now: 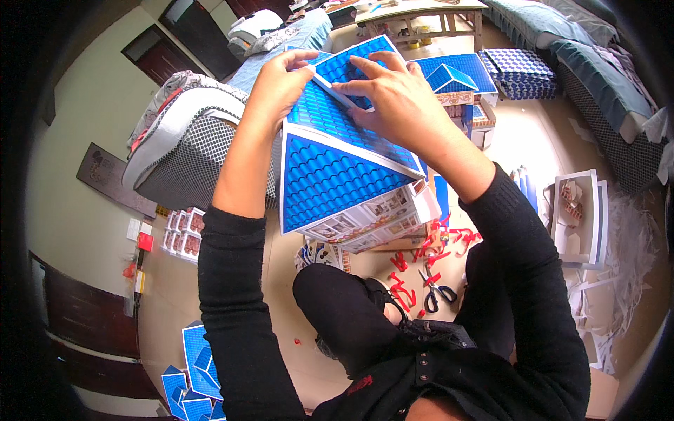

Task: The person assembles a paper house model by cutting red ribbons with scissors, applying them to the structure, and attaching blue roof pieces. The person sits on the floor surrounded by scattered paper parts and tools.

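Note:
A model house of printed card [363,221] with a blue tile-patterned roof [337,176] stands in front of me. My left hand [284,79] pinches the white edge of a raised blue roof section [368,58] between thumb and fingers. My right hand [389,94] lies over that section, its spread fingertips touching the blue surface and its thumb near the white seam. Dark-handled scissors [434,289] lie on the floor below the house, among red ribbon scraps [403,292]. Parts of the roof are hidden under both hands.
Behind to the right is another blue-roofed card house [474,68]. A white box [574,221] with card pieces sits at right, beside shredded white scraps [626,263]. Blue roof pieces [197,363] lie at lower left. A patterned sofa [195,142] stands at left, a low table [421,16] at the back.

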Tool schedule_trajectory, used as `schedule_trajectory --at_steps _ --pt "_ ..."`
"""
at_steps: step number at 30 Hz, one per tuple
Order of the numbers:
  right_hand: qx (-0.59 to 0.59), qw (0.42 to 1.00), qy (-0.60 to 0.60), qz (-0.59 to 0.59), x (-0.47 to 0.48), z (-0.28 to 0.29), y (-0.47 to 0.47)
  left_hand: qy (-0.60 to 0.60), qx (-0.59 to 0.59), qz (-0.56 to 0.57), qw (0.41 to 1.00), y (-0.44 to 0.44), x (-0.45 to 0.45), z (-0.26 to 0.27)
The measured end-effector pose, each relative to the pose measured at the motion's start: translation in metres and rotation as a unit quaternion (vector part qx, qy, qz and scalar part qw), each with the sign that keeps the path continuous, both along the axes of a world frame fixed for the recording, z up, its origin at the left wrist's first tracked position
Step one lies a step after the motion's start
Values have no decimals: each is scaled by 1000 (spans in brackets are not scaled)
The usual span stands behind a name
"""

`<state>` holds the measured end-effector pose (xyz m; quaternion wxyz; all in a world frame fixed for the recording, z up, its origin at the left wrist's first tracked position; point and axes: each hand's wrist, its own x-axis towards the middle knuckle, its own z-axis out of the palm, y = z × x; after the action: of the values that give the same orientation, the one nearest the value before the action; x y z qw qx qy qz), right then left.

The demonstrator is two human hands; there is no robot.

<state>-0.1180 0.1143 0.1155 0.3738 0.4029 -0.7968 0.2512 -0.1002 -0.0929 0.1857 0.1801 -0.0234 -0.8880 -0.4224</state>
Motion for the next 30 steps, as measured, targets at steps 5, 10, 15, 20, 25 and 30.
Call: schedule_trajectory --at_steps 5,10,15,20,25,30 --pt "-48 996 40 60 -14 -13 3 -13 -24 -12 1000 -4 -1 5" --pt "-76 994 71 -26 0 -12 -1 -25 -145 -30 989 0 0 12" --pt "-6 1000 15 -10 5 -1 4 23 -328 -6 944 3 -7 18" --pt "18 1000 1 4 5 1 7 33 -428 16 903 2 -12 21" --pt "-18 997 50 64 -10 -9 10 -24 -489 30 872 8 -16 24" --pt "-42 994 68 70 -11 -13 14 -112 -365 6 924 12 -15 27"
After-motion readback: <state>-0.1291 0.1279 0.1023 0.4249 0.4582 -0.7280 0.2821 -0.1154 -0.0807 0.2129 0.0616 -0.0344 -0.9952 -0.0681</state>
